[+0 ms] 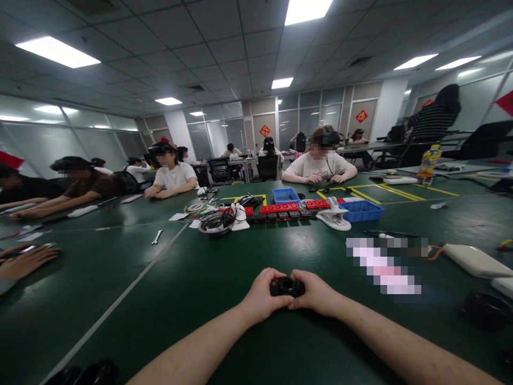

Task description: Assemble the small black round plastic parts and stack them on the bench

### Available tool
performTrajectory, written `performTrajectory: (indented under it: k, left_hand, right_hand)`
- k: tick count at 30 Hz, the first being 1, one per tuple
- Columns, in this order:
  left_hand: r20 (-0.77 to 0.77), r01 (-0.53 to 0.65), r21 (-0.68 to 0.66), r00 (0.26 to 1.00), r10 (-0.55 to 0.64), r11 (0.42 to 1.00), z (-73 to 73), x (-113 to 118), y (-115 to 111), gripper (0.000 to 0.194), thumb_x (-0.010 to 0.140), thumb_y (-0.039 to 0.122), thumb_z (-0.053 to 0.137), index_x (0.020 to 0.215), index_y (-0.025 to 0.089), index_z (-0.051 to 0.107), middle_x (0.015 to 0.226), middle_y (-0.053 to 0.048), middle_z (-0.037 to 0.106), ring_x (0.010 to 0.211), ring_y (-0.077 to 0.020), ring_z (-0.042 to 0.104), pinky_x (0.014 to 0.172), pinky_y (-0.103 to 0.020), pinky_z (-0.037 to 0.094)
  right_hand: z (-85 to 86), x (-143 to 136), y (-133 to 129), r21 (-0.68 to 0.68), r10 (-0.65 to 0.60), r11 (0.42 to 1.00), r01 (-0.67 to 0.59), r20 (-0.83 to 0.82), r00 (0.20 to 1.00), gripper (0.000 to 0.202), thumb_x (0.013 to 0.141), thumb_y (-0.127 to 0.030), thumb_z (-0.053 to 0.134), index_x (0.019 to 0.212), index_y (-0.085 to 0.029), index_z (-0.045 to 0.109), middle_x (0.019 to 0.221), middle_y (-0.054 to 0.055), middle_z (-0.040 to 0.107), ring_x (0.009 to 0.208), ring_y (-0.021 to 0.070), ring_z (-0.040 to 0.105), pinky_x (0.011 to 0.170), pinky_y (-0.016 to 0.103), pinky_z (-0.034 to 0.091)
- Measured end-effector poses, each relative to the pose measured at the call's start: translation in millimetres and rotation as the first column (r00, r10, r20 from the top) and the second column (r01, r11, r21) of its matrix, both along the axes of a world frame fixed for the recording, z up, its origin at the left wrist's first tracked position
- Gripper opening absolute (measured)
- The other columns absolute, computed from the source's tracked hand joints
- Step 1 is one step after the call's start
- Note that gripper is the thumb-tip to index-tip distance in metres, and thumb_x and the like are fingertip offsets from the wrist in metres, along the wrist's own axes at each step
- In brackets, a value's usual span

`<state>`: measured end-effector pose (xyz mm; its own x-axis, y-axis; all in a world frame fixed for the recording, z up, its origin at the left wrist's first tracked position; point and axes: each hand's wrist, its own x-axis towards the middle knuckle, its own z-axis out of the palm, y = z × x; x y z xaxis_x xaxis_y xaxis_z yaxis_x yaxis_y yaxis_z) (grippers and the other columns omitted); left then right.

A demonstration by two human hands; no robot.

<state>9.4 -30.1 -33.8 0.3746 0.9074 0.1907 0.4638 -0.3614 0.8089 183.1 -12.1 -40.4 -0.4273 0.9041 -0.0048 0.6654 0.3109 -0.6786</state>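
A small black object with a round, ring-like opening on top [287, 285] is held between my two hands over the green table; its exact kind cannot be made out. My left hand [262, 293] grips its left side, the thumb along the near edge. On the right side my right hand [312, 291] closes round it, and both thumbs almost meet at the front. The fingers hide much of its sides, and I cannot tell whether it touches the tabletop.
Ahead stand red power strips [280, 208], a blue bin [363, 210], a white clamp stand [334, 215] and a dark bowl [216, 222]. A wrench [157, 237] lies left. To the right are a white power bank-like slab [476, 259] and black rings [487, 309]. A co-worker's hand [34, 259] rests at left.
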Motion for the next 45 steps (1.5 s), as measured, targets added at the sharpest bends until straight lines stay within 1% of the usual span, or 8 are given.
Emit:
performTrajectory:
  k: [3, 5, 10, 12, 16, 21, 26, 45]
  left_hand:
    - [-0.018, -0.063, 0.024, 0.998, 0.063, 0.998, -1.4, 2.4, -1.5, 0.035, 0.057, 0.026, 0.068, 0.087, 0.017, 0.052, 0.086, -0.001, 0.050, 0.078, -0.0154, 0.047, 0.069, -0.025, 0.037]
    - [-0.032, -0.119, 0.044, 0.992, 0.121, 0.992, -2.5, 4.1, -2.1, 0.034, 0.057, 0.026, 0.067, 0.086, 0.018, 0.051, 0.085, -0.001, 0.050, 0.078, -0.0158, 0.047, 0.069, -0.026, 0.037]
    - [-0.061, -0.198, 0.095, 0.977, 0.204, 0.976, -2.5, 5.6, -2.8, 0.031, 0.059, 0.026, 0.066, 0.085, 0.018, 0.051, 0.084, -0.001, 0.050, 0.080, -0.0170, 0.047, 0.071, -0.028, 0.037]
    - [-0.071, -0.186, 0.108, 0.978, 0.194, 0.977, -1.3, 4.4, -2.5, 0.030, 0.059, 0.026, 0.065, 0.085, 0.018, 0.051, 0.084, -0.001, 0.050, 0.081, -0.0175, 0.046, 0.071, -0.028, 0.036]
    - [-0.062, -0.085, 0.082, 0.994, 0.091, 0.993, 2.1, -0.9, 0.4, 0.033, 0.060, 0.026, 0.065, 0.089, 0.018, 0.052, 0.087, -0.002, 0.050, 0.083, -0.0170, 0.046, 0.071, -0.027, 0.037]
    - [-0.036, 0.062, 0.000, 0.997, -0.061, 0.998, 5.4, -7.6, 4.6, 0.037, 0.059, 0.029, 0.066, 0.091, 0.018, 0.053, 0.089, -0.002, 0.049, 0.078, -0.0146, 0.047, 0.068, -0.024, 0.038]
    - [-0.005, 0.131, -0.043, 0.991, -0.131, 0.990, 6.1, -9.5, 5.0, 0.038, 0.057, 0.028, 0.068, 0.090, 0.017, 0.053, 0.086, -0.001, 0.047, 0.073, -0.0125, 0.045, 0.064, -0.022, 0.037]
    - [-0.017, 0.142, -0.049, 0.990, -0.143, 0.989, 10.1, -7.3, 2.6, 0.038, 0.058, 0.029, 0.067, 0.090, 0.017, 0.052, 0.086, -0.001, 0.046, 0.074, -0.0129, 0.045, 0.065, -0.023, 0.037]
  right_hand:
    - [-1.9, -6.2, -2.7, 0.081, -0.089, 0.993, 0.082, 0.081, 0.993, 0.040, 0.046, -0.039, 0.071, 0.070, -0.018, 0.046, 0.067, -0.003, 0.052, 0.060, 0.0115, 0.047, 0.047, 0.018, 0.027]
    - [-1.7, -11.7, -6.3, 0.128, -0.154, 0.982, 0.137, 0.132, 0.979, 0.038, 0.051, -0.042, 0.067, 0.071, -0.018, 0.045, 0.068, -0.002, 0.052, 0.060, 0.0119, 0.047, 0.046, 0.019, 0.026]
    - [1.2, -21.3, -13.8, 0.248, -0.232, 0.952, 0.179, 0.204, 0.951, 0.026, 0.063, -0.038, 0.057, 0.076, -0.018, 0.046, 0.077, 0.002, 0.055, 0.065, 0.0144, 0.051, 0.051, 0.022, 0.029]
    - [4.0, -18.8, -14.1, 0.241, -0.176, 0.962, 0.131, 0.175, 0.969, 0.032, 0.061, -0.039, 0.060, 0.083, -0.018, 0.048, 0.083, 0.003, 0.055, 0.071, 0.0164, 0.052, 0.055, 0.023, 0.032]
    - [12.5, -4.4, -11.2, 0.134, 0.064, 0.989, -0.065, 0.016, 0.998, 0.054, 0.056, -0.036, 0.066, 0.104, -0.021, 0.046, 0.097, 0.004, 0.055, 0.084, 0.0191, 0.051, 0.068, 0.027, 0.038]
    - [19.7, 7.4, -5.6, -0.031, 0.225, 0.973, -0.230, -0.104, 0.969, 0.048, 0.059, -0.024, 0.065, 0.104, -0.018, 0.050, 0.093, 0.002, 0.057, 0.079, 0.0165, 0.052, 0.069, 0.026, 0.039]
    - [21.8, 6.7, -3.8, -0.053, 0.256, 0.964, -0.261, -0.088, 0.963, 0.034, 0.060, -0.020, 0.064, 0.093, -0.017, 0.056, 0.081, -0.001, 0.057, 0.073, 0.0148, 0.052, 0.064, 0.023, 0.038]
    - [17.6, 7.9, -1.3, -0.013, 0.295, 0.955, -0.297, -0.074, 0.953, 0.029, 0.063, -0.023, 0.062, 0.091, -0.017, 0.056, 0.079, -0.001, 0.055, 0.069, 0.0136, 0.050, 0.061, 0.022, 0.037]
